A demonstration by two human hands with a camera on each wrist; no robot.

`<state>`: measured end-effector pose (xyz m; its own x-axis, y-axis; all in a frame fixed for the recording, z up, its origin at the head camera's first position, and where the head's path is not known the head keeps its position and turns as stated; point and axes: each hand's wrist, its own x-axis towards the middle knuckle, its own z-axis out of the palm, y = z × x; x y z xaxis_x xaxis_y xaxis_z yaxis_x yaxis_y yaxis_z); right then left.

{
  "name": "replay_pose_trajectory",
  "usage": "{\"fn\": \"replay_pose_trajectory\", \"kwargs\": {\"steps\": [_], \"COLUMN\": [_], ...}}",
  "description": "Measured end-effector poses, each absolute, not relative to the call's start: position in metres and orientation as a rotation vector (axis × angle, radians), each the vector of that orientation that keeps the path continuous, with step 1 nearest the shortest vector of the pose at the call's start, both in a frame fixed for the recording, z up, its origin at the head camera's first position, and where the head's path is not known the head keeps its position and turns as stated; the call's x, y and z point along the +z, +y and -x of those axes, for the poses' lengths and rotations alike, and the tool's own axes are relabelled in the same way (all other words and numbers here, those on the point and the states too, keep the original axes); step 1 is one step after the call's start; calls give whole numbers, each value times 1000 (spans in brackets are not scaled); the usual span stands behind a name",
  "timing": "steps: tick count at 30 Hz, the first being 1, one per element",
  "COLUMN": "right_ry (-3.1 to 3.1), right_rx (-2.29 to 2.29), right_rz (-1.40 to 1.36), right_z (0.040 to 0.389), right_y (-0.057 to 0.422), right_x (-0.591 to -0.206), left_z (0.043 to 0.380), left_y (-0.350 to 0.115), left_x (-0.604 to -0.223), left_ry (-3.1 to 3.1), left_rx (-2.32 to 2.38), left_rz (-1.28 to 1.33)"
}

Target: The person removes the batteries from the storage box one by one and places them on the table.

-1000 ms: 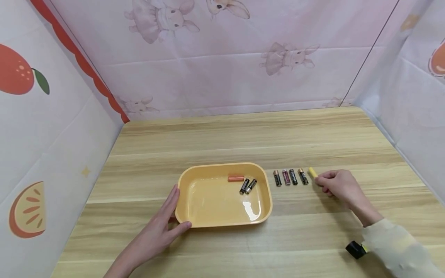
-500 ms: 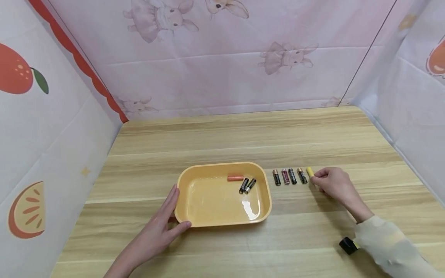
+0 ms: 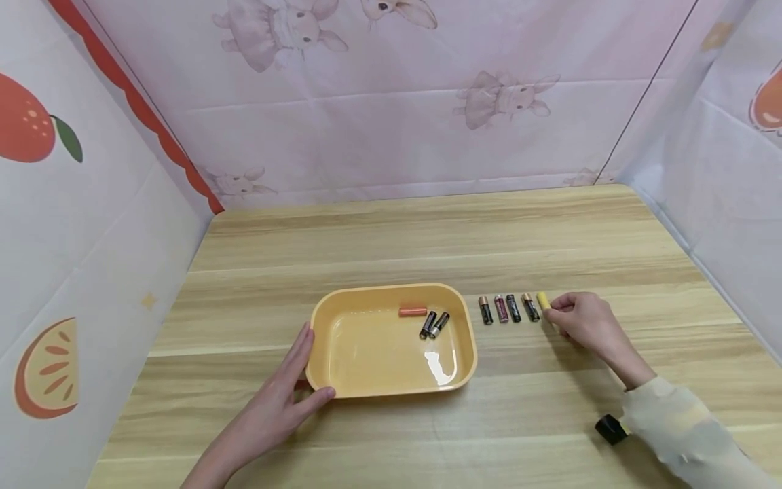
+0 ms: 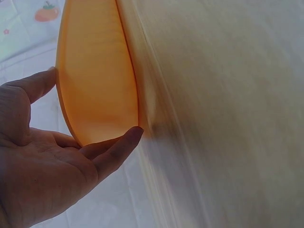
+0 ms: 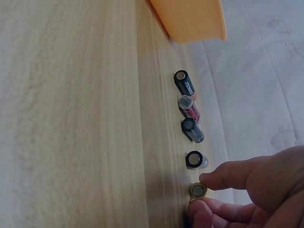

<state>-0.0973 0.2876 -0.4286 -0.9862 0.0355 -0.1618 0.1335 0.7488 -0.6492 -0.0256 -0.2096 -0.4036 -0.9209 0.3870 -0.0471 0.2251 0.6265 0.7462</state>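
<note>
In the head view my left hand [image 3: 277, 401] holds the left end of a yellow plastic tray [image 3: 314, 319], thumb at the front corner and fingers along the side. The left wrist view shows fingertips against the tray's outer wall [image 4: 99, 71]. My right hand [image 3: 589, 326] pinches the near end of a yellow battery [image 3: 543, 300], which lies on the table at the right end of a row. Beside it are a black-and-copper battery [image 3: 530, 308], a dark battery [image 3: 514, 309], a maroon one [image 3: 501, 310] and another black-and-copper one [image 3: 485, 311], all lying side by side.
Inside the tray lie an orange battery [image 3: 413, 312] and two black batteries [image 3: 428, 325], at its right half. Wooden tabletop [image 3: 391, 238] surrounds everything. Printed cloth walls [image 3: 391, 136] stand behind and at both sides. A black object [image 3: 611, 430] sits by the right sleeve.
My right hand has shifted slightly left with the yellow battery, bringing it closer to the row and more in line with it. The left hand and tray have stayed in place.
</note>
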Motion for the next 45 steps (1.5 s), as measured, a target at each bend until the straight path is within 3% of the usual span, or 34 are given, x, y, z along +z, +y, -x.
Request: {"fn": "replay_pose_trajectory", "kwargs": {"steps": [19,27,37,45], "right_ry": [2801,2876,2870,2636], "right_rx": [-1046,-1017,-1164,-1311], "right_rz": [-154,7,351,630], "right_z": [96,102,112,128], "right_y": [286,280,219,161], "right_x": [-422,-395,-338,-347], "left_z": [27,27,28,27], "left_y": [-211,-211,-211,-211], "left_x": [-402,-401,-403,-408], "left_ry": [2638,2636,2642,2630], "left_rx": [1166,1176,1163,1213], "left_rz": [-489,-504,-521,-541]}}
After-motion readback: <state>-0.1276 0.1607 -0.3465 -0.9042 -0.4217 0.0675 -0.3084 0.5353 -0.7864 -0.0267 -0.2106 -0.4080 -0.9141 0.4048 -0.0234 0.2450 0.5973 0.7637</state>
